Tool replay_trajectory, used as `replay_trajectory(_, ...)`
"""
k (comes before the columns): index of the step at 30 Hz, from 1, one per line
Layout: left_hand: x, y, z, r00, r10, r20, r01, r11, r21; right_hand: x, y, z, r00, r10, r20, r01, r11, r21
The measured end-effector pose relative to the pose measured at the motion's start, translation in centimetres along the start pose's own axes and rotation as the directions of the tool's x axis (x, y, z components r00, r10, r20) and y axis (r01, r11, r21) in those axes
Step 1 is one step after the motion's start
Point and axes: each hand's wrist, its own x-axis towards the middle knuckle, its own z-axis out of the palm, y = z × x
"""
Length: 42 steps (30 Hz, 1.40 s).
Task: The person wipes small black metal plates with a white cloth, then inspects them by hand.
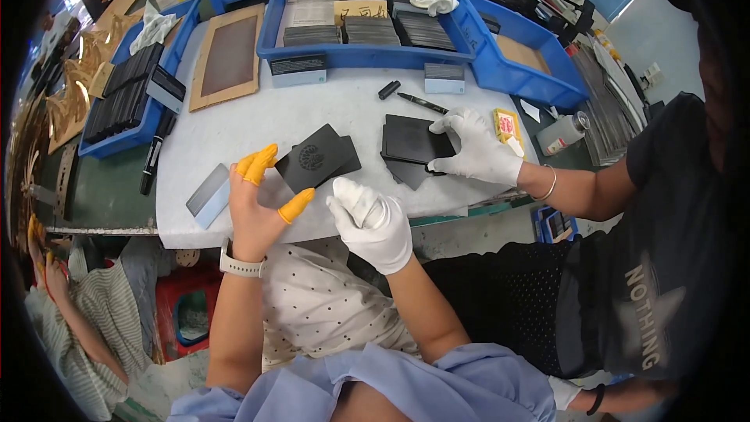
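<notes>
My left hand (256, 207), with yellow finger cots and a pale watch at the wrist, is open at the left edge of some black cards. The thumb and fingers are spread apart. On top lies a black card (308, 164) with a round dark emblem, overlapping another black card (348, 158). My right hand (375, 227), in a white glove, is closed just in front of the cards. White fabric bunches at its fingers; I cannot tell whether this is a cloth or the glove itself. A blue-and-dark card (209, 195) lies left of my left hand.
A co-worker's white-gloved hand (476, 148) grips a stack of black cards (410, 139) at right. Beyond are a black marker (422, 102), a yellow box (506, 123), a bottle (562, 133) and blue trays (367, 53) of dark cards. Another marker (156, 152) lies left.
</notes>
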Motion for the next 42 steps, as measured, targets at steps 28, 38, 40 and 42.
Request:
replay_trajectory(28, -1.6, -0.9, -0.9, 0.994, 0.077, -0.08, -0.088, 0.985, -0.149, 6.3, -7.0, -1.5, 0.474, 0.674, 0.567, -0.851, 0.187, 0.49)
replay_trajectory(38, -1.0, -0.5, -1.7, 0.997, 0.003, -0.077, -0.023, 0.966, -0.259, 8.1, -4.6, -0.1, 0.705, 0.709, 0.023, -0.599, 0.577, 0.555)
replay_trajectory(40, -1.6, -1.0, -1.4, 0.998, 0.02, -0.065, -0.035, 0.971, -0.236, 8.6, -4.1, 0.8, 0.817, 0.576, 0.031, -0.533, 0.733, 0.423)
replay_trajectory(42, -1.9, -1.3, -1.3, 0.998, 0.042, -0.053, -0.052, 0.975, -0.217, 9.3, -4.2, 0.6, 0.867, 0.425, 0.261, -0.383, 0.903, -0.196)
